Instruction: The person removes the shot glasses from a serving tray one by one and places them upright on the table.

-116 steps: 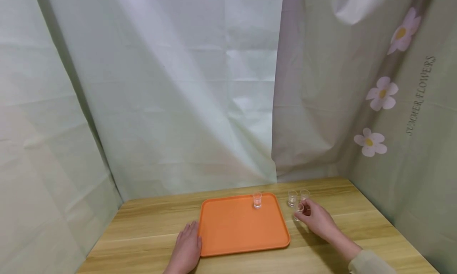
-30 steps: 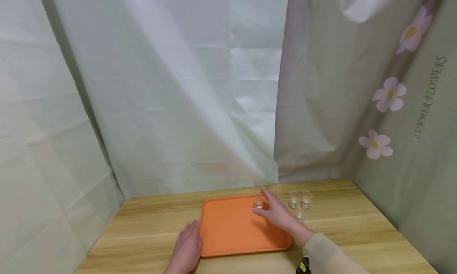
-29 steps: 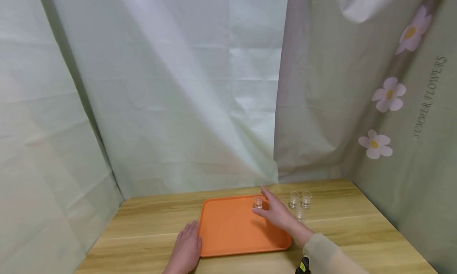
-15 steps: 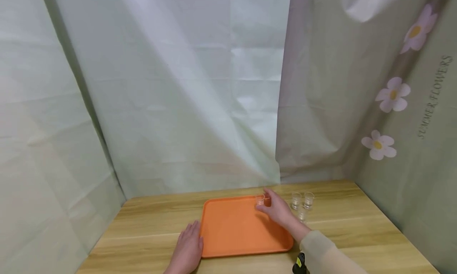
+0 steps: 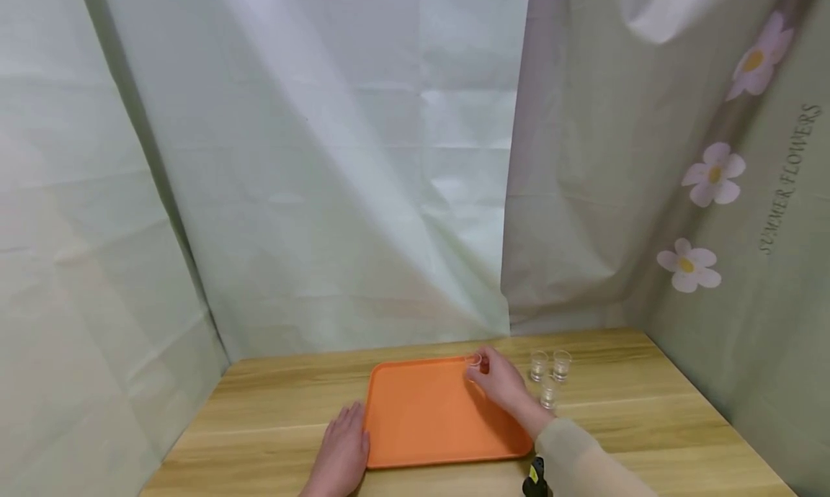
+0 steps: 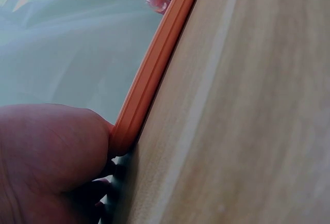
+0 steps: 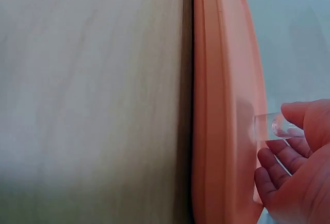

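Note:
An orange tray (image 5: 421, 418) lies flat on the wooden table. Near its back right corner stands a clear shot glass (image 5: 473, 361), pinched near the rim between the thumb and fingers of my right hand (image 5: 504, 383). In the right wrist view the glass (image 7: 265, 126) is upright with its base at the tray, and the other fingers curl loosely below the thumb. My left hand (image 5: 341, 450) lies at the tray's left edge, its fingers stretched forward. The left wrist view has the base of that hand (image 6: 51, 152) touching the tray's rim (image 6: 149, 79).
Three more clear shot glasses stand in a cluster on the table right of the tray: a left one (image 5: 538, 366), a right one (image 5: 561, 366) and a front one (image 5: 548, 394). Pale curtains (image 5: 363, 194) enclose the table at the back and sides.
My right hand has moved left from the front glass of the cluster to the one on the tray. Its spread thumb and fingers have closed on that glass. The left hand stays at the tray.

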Available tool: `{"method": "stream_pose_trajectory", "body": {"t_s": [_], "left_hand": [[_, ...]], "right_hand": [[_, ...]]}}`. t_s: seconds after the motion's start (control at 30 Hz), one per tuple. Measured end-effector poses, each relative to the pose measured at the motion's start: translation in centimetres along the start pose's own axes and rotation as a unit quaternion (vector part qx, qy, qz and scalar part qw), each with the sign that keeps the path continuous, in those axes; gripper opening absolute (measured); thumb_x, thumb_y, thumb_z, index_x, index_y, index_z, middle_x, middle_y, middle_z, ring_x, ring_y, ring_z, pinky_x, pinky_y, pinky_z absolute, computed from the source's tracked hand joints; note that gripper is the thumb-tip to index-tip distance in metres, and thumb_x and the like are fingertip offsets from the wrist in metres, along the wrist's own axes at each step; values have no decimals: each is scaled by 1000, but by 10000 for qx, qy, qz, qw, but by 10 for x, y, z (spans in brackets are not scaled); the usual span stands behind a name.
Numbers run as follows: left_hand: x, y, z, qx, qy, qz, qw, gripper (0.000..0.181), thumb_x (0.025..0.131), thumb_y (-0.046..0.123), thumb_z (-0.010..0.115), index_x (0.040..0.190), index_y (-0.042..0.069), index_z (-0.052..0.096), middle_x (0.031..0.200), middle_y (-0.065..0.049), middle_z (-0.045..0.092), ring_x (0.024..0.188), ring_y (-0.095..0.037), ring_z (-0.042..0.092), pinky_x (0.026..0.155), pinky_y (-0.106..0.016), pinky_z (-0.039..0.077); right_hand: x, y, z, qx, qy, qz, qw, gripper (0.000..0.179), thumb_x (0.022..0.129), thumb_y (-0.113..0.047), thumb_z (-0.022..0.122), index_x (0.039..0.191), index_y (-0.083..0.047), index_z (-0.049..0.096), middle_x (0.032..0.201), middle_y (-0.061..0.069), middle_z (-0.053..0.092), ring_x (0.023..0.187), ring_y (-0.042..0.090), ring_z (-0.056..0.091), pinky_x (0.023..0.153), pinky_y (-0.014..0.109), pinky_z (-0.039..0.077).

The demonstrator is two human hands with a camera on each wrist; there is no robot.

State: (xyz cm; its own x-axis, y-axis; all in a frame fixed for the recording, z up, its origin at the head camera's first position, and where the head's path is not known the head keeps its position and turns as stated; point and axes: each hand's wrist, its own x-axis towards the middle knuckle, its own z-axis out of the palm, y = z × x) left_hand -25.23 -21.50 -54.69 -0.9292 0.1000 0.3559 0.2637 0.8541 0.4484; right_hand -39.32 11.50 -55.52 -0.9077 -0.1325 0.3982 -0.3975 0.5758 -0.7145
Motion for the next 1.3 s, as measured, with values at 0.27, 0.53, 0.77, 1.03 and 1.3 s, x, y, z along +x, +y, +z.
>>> {"method": "stream_pose_trajectory", "body": {"t_s": [0.27, 0.53, 0.77, 1.03, 1.3], "left_hand": [[0, -6, 7, 99, 11, 56, 9999, 47, 104, 4, 66, 145, -18, 57, 149, -38, 58, 141, -60, 51, 116, -76, 39], [2, -14, 18, 16, 182, 151, 9997, 47, 104, 5, 65, 145, -17, 58, 150, -37, 59, 142, -60, 51, 116, -77, 39], [0, -17, 16, 1, 279, 272, 9992, 46, 103, 4, 65, 143, -17, 58, 147, -37, 60, 139, -61, 53, 113, -77, 40], [0, -23, 18, 60, 292, 263, 9992, 47, 105, 5, 62, 146, -18, 57, 149, -38, 58, 141, -61, 51, 116, -77, 38], [1, -17, 15, -73, 126, 145, 9998, 48, 106, 5, 59, 147, -19, 54, 151, -41, 55, 142, -63, 48, 117, -79, 35]], "right_hand": [[-13, -39, -16, -12, -136, 503, 9986, 21, 101, -22, 80, 109, -9, 65, 97, 3, 66, 88, 20, 61, 76, 39, 52], [-29, -71, -37, 131, -197, 775, 9967, 15, 104, -15, 78, 110, -9, 66, 98, 0, 68, 96, 19, 67, 85, 42, 57], [-37, -90, -57, 313, -388, 697, 9963, 16, 104, -20, 78, 115, -11, 71, 99, -3, 71, 96, 15, 69, 84, 39, 59], [-43, -98, -84, 474, -467, 716, 9952, 19, 105, -22, 78, 120, -13, 71, 103, -3, 71, 96, 13, 69, 83, 36, 60], [-50, -97, -112, 326, -413, 614, 9967, 21, 105, -23, 78, 122, -12, 72, 101, -3, 74, 96, 13, 72, 82, 34, 59]]}}
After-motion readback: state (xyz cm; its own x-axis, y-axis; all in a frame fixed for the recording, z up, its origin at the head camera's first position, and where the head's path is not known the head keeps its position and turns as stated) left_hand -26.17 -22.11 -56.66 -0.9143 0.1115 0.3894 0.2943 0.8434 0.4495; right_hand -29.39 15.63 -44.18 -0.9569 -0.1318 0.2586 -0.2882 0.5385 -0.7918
